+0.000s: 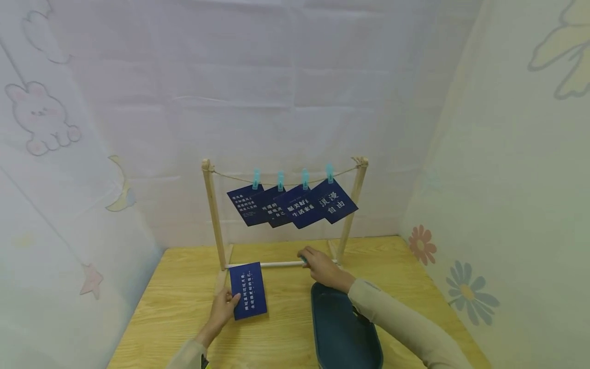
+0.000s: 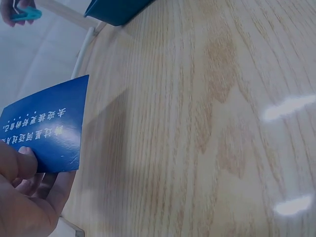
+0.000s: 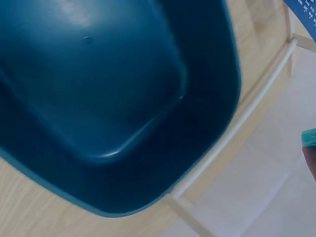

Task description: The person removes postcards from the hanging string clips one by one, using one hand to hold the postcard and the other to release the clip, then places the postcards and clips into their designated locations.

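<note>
It's all around the bench [image 1: 286, 341] here: wooden rack [image 1: 214, 215] at twelve o'clock, dark tray [image 1: 342, 328] at four! Left hand [image 1: 223, 306] at nine, right hand [image 1: 322, 266] at one; the left hand's grip pinches a blue card [image 1: 251, 294] at ten, the right's a teal clip [image 2: 32, 13].

Both sleeves [image 1: 407, 325] are long and beige, with a black piece [image 1: 361, 315] under the right cuff [image 1: 362, 293] and black and yellow bits [image 1: 204, 362] at the left.

- tray [image 1: 345, 325]: cut off, head view
- held card [image 2: 58, 111]: cut off, left wrist view
- right hand [image 3: 310, 160]: mostly outside right wrist view
- hanging cards [image 1: 298, 209]: some partly hidden
</note>
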`<state>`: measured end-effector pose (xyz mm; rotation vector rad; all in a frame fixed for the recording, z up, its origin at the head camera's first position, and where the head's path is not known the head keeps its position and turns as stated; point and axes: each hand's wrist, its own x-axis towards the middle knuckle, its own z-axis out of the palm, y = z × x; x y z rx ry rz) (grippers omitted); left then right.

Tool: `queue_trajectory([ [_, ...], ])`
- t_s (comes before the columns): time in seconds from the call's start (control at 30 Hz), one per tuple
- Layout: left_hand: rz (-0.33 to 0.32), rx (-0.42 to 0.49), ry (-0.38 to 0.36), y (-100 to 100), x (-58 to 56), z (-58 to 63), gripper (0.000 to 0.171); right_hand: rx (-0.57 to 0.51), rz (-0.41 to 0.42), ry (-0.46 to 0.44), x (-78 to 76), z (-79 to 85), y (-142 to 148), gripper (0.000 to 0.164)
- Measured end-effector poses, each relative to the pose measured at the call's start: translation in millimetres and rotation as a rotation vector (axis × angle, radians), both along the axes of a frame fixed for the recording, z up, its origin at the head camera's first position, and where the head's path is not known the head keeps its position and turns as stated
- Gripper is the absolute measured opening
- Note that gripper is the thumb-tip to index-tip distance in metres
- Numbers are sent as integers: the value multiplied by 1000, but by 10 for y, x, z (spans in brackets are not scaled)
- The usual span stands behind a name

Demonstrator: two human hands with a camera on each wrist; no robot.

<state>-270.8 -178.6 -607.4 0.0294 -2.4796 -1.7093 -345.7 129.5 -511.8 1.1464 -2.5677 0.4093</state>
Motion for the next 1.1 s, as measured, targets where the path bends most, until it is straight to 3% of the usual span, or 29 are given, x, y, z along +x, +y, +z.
queue_trajectory([
  [0.53, -114, -37, -144, -46, 106, -140, 17, 169, 53, -24, 210, -334, 294, 28],
  [0.7, -151, -58, -148, -70, 146, -200, 18, 221, 46, -67, 252, -445, 386, 29],
  [0.93, -200, -20, -153, -90, 205, -284, 19, 243, 30, -131, 303, -528, 476, 31],
  [1.1, -234, 17, -158, -61, 250, -305, 20, 317, 8, -135, 314, -586, 522, 34],
])
